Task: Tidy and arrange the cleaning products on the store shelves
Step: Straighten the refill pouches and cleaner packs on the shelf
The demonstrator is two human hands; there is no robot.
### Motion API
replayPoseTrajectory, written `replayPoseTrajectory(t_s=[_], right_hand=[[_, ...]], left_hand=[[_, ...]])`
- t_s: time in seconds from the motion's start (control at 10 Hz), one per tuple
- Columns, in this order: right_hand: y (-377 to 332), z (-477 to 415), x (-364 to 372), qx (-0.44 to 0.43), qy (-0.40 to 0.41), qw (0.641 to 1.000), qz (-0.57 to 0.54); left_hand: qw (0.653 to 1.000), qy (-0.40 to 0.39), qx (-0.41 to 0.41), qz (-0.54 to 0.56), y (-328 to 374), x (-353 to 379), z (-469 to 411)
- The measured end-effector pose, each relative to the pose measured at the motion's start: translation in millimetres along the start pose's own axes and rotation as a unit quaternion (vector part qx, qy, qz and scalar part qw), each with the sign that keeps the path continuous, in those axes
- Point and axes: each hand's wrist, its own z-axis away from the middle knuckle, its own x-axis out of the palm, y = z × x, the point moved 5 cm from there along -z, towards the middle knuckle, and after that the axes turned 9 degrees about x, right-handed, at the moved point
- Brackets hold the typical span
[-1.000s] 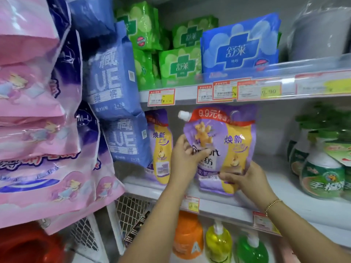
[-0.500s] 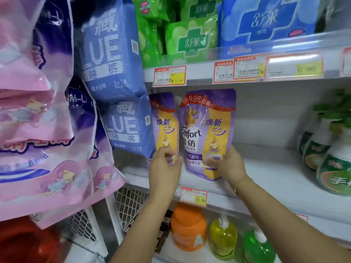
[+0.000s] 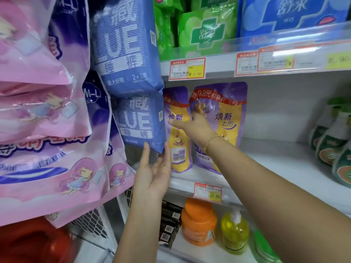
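Two purple and yellow softener pouches stand upright on the white middle shelf (image 3: 275, 168), a narrow pouch (image 3: 179, 149) on the left and a wider pouch (image 3: 226, 111) beside it. My right hand (image 3: 193, 124) reaches to the gap between them and rests on the wider pouch's left side, with the thumb stretched across the narrow one. My left hand (image 3: 153, 173) is lower, fingers straight, touching the bottom corner of the lower blue hanging pack (image 3: 138, 120), which overlaps the narrow pouch's left edge.
Pink hanging packs (image 3: 38, 130) crowd the left, with another blue pack (image 3: 125, 44) above. Green bottles (image 3: 334, 147) stand at the shelf's right end. Below are black boxes (image 3: 169, 224), an orange bottle (image 3: 198, 223) and a yellow pump bottle (image 3: 234, 232). Green packs (image 3: 207, 31) fill the top shelf.
Both hands let go of the pouches' lower parts. My right hand rose to the gap between the pouches; my left hand dropped left to the blue pack's bottom corner.
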Motion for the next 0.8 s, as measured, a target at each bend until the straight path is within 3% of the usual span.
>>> replayPoseTrajectory(t_s=[0.1, 0.2, 0.3, 0.5, 0.6, 0.7, 0.8], right_hand=[[4.6, -5.9, 2.5, 0.028, 0.035, 0.997, 0.066], [2.4, 2.3, -4.6, 0.027, 0.073, 0.995, 0.063], [-0.5, 6.3, -15.4, 0.063, 0.062, 0.996, 0.030], [-21.5, 17.2, -51.3, 0.072, 0.019, 0.995, -0.066], [-18.2, 39.5, -65.9, 0.113, 0.043, 0.965, -0.232], [-7.0, 72.2, -65.4, 0.130, -0.003, 0.959, -0.253], [7.0, 108.2, -73.9, 0.146, -0.047, 0.941, -0.301]], left_hand=[[1.000, 0.006, -0.010, 0.007, 0.8, -2.7, 1.7], [1.000, 0.016, 0.000, 0.019, 8.7, -2.5, 0.6], [0.999, 0.037, 0.037, 0.008, 16.9, -6.4, -2.6], [0.998, 0.047, 0.033, -0.010, 17.5, -3.2, 1.0], [0.998, 0.036, 0.050, -0.030, 15.0, -2.3, 4.8], [0.993, 0.010, 0.051, -0.111, 14.7, 1.0, 15.6], [0.958, -0.028, 0.027, -0.285, 11.1, -9.6, 35.0]])
